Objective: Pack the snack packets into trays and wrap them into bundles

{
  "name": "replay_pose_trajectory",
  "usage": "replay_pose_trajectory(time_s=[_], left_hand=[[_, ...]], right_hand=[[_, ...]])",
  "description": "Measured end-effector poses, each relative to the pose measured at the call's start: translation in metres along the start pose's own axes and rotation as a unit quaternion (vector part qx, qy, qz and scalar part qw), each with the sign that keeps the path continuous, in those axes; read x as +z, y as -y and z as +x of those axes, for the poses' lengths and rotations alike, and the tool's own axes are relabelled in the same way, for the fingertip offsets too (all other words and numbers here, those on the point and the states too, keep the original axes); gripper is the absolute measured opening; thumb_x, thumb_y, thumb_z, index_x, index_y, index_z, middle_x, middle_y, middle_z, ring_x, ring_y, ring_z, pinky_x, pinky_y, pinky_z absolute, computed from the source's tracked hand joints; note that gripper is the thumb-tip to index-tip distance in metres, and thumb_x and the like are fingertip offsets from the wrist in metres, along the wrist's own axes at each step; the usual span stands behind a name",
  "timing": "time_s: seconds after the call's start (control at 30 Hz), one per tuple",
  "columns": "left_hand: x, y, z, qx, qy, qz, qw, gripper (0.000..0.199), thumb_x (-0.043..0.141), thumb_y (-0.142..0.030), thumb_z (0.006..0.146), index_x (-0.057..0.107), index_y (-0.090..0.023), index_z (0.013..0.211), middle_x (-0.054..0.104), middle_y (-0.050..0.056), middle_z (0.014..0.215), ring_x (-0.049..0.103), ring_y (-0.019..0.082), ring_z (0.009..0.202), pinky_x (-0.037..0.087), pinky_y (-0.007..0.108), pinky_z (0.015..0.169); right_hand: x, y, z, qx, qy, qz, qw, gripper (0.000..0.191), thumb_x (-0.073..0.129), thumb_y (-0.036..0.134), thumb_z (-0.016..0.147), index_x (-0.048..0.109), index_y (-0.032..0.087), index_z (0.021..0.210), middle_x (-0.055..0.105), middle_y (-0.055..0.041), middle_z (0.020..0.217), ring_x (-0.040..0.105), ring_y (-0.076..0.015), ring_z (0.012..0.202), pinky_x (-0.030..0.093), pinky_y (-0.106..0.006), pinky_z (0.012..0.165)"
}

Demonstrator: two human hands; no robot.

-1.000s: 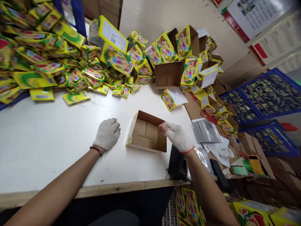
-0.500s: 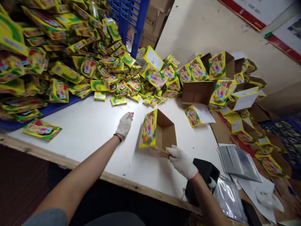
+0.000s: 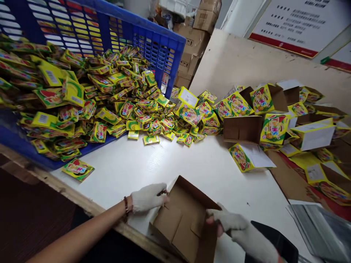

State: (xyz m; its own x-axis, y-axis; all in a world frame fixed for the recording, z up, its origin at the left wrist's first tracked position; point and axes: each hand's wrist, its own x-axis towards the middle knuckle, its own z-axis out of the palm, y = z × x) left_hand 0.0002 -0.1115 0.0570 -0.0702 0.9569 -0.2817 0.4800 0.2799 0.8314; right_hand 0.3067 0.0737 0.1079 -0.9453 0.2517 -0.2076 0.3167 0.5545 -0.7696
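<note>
An open cardboard box (image 3: 189,215), brown inside, sits tilted near the table's front edge with its opening towards me. My left hand (image 3: 150,198), in a white knit glove with bare fingertips, grips the box's left wall. My right hand (image 3: 229,221), gloved alike, has its fingers over the right wall, thumb inside; it is a little blurred. The box's printed outer faces are turned away from view. Left of my hands, a flat yellow-green packet (image 3: 78,169) lies alone on the white table (image 3: 131,164).
A blue crate (image 3: 170,47) at the left spills many small yellow packets (image 3: 127,109) onto the table. Several open yellow boxes (image 3: 263,98) are heaped at the right. Clear plastic sleeves (image 3: 318,226) and a black object (image 3: 274,237) lie at the lower right.
The box has come nearer to me and turned so its inside faces me. My left hand has moved from the bare table onto its left wall. The camera view has shifted.
</note>
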Motion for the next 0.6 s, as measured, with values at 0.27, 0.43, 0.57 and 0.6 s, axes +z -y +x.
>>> replay_pose_trajectory(time_s=[0.27,0.43,0.57,0.6], left_hand=[[-0.042,0.026,0.023,0.020,-0.158,0.106,0.981,0.031,0.040,-0.042,0.093,0.056,-0.019,0.080,0.061,0.005,0.089,0.054,0.019,0.083,0.041,0.032,0.077],[-0.051,0.053,0.070,-0.017,-0.286,0.138,0.948,0.027,0.041,-0.035,0.092,0.055,-0.019,0.074,0.060,0.005,0.081,0.054,0.019,0.078,0.043,0.033,0.074],[-0.085,0.082,0.070,0.079,-0.289,0.175,0.938,0.025,0.042,-0.030,0.093,0.057,-0.019,0.076,0.061,0.006,0.084,0.056,0.018,0.082,0.046,0.031,0.078],[-0.098,0.091,0.067,0.082,-0.302,0.192,0.930,0.025,0.042,-0.029,0.093,0.057,-0.020,0.075,0.061,0.006,0.084,0.056,0.018,0.082,0.046,0.031,0.078]], right_hand=[[-0.036,-0.029,0.061,0.093,-0.284,0.315,0.901,0.039,0.073,0.051,0.076,0.070,0.026,0.106,0.069,-0.0128,0.121,0.059,-0.0323,0.122,0.042,-0.054,0.108],[-0.058,-0.029,0.182,0.045,-0.248,0.297,0.921,0.054,0.071,0.056,0.076,0.064,0.021,0.117,0.061,-0.0156,0.133,0.057,-0.0302,0.124,0.046,-0.050,0.103],[-0.075,-0.004,0.296,0.020,-0.229,0.151,0.961,0.058,0.061,0.059,0.075,0.065,0.016,0.114,0.064,-0.0148,0.127,0.057,-0.0294,0.121,0.047,-0.048,0.101],[-0.080,0.002,0.322,0.017,-0.232,0.101,0.967,0.056,0.057,0.058,0.077,0.065,0.016,0.112,0.065,-0.0145,0.124,0.058,-0.0289,0.119,0.046,-0.047,0.101]])
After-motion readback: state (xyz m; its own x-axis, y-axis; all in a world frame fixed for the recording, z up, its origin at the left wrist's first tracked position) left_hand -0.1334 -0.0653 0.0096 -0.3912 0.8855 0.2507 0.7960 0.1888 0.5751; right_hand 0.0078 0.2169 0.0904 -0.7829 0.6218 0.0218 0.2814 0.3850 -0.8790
